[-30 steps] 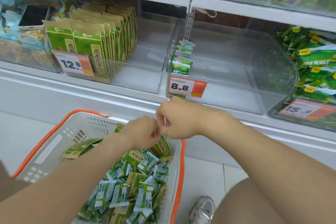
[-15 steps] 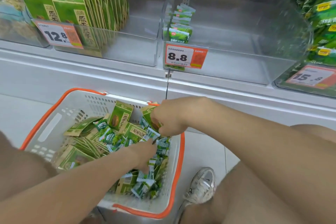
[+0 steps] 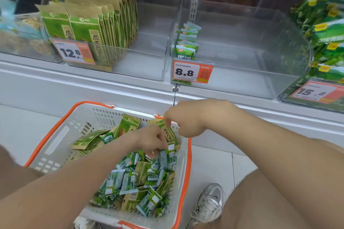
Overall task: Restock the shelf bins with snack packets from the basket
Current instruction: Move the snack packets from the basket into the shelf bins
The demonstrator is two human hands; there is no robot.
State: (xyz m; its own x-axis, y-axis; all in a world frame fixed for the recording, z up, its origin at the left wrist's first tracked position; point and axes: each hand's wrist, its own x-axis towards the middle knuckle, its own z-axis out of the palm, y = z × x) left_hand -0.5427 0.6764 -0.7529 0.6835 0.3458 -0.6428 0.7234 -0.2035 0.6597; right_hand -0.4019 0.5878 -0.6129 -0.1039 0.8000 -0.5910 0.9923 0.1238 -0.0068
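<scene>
A white basket (image 3: 61,135) with an orange rim sits on the floor below the shelf, filled with small green snack packets (image 3: 128,180) and larger kraft-and-green packets (image 3: 128,128). My left hand (image 3: 150,140) reaches into the pile, its fingertips curled round a small green packet (image 3: 166,156). My right hand (image 3: 186,119) hovers at the basket's far right rim and pinches the top of a large kraft-and-green packet (image 3: 171,136) that stands upright. The middle shelf bin (image 3: 242,80), tagged 8.8, holds only a short row of small green packets (image 3: 187,50) at its left wall.
The left bin (image 3: 149,61), tagged 12.8, has a row of large kraft-and-green packets (image 3: 93,29) on its left half. A right bin (image 3: 325,42) tagged 15.8 is full of green bags. My shoe (image 3: 210,202) and knee are right of the basket on the tiled floor.
Both hands have dropped from in front of the shelf edge into the basket. The left hand went into the small packets; the right hand took hold of the large packet's top.
</scene>
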